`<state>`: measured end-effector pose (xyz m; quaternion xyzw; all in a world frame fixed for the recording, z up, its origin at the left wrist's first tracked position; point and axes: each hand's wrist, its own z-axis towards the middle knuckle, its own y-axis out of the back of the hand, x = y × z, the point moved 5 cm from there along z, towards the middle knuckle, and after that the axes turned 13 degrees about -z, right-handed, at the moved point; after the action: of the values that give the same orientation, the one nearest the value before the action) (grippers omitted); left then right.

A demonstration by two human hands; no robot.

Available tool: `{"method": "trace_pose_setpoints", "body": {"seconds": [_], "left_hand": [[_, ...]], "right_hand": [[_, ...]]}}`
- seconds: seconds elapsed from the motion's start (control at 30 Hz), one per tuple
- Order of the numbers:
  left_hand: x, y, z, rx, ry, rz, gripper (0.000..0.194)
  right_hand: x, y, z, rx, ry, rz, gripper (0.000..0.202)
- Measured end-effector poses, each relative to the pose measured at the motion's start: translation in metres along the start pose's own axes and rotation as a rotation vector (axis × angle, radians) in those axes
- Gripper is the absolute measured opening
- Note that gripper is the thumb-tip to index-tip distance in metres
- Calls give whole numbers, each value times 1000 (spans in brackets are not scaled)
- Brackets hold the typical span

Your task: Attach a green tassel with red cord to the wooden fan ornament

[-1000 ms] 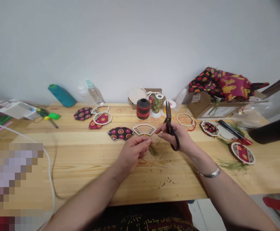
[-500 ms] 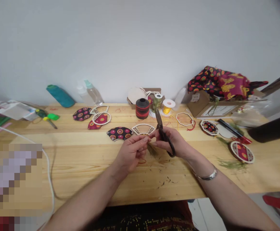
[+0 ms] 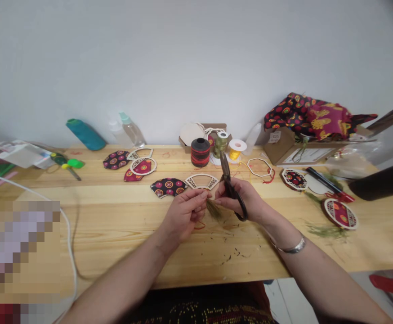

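My left hand (image 3: 188, 211) pinches the top of a small olive-green tassel (image 3: 213, 209), whose threads hang down to the right. In my right hand (image 3: 242, 198) is a pair of dark scissors (image 3: 228, 173), blades pointing up and away, its handle loops around my fingers. The right fingertips are just beside the tassel's top, a small gap from the left ones. A fan-shaped wooden frame (image 3: 201, 181) lies just beyond my hands, next to a fan-shaped patterned cloth piece (image 3: 168, 186). An orange-red thread (image 3: 199, 225) shows below my left hand.
Behind my hands stand a black-and-red thread spool (image 3: 200, 153), a green spool (image 3: 221, 146) and a yellow spool (image 3: 237, 150). A cardboard box (image 3: 279, 146) with patterned cloth is at the back right. Round ornament (image 3: 341, 213) lies right; dark scraps (image 3: 232, 256) lie near the front edge.
My right fingertips have drawn slightly away from my left ones, and the scissors have shifted a little. My left hand keeps its pinch on the tassel.
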<state>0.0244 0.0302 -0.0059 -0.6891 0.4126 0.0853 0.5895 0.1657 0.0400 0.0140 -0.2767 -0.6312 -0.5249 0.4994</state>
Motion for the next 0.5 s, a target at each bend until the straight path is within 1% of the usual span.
{"method": "trace_pose_setpoints", "body": {"seconds": [0.1, 0.17, 0.27, 0.37, 0.43, 0.5], "left_hand": [[1, 1, 0, -15, -3, 18, 20], [0, 2, 0, -45, -21, 46, 21], [-5, 5, 0, -135, -122, 125, 22], [-9, 6, -1, -201, -205, 194, 24], [-9, 6, -2, -203, -207, 216, 23], [-6, 5, -2, -177, -172, 226, 22]], "right_hand": [[5, 2, -2, 5, 18, 16, 17], [9, 3, -3, 20, 30, 32, 18], [16, 2, -7, 63, 59, 49, 21], [22, -1, -10, 121, 109, 8, 19], [25, -4, -12, 140, 150, -60, 15], [27, -4, -13, 124, 179, -145, 11]]}}
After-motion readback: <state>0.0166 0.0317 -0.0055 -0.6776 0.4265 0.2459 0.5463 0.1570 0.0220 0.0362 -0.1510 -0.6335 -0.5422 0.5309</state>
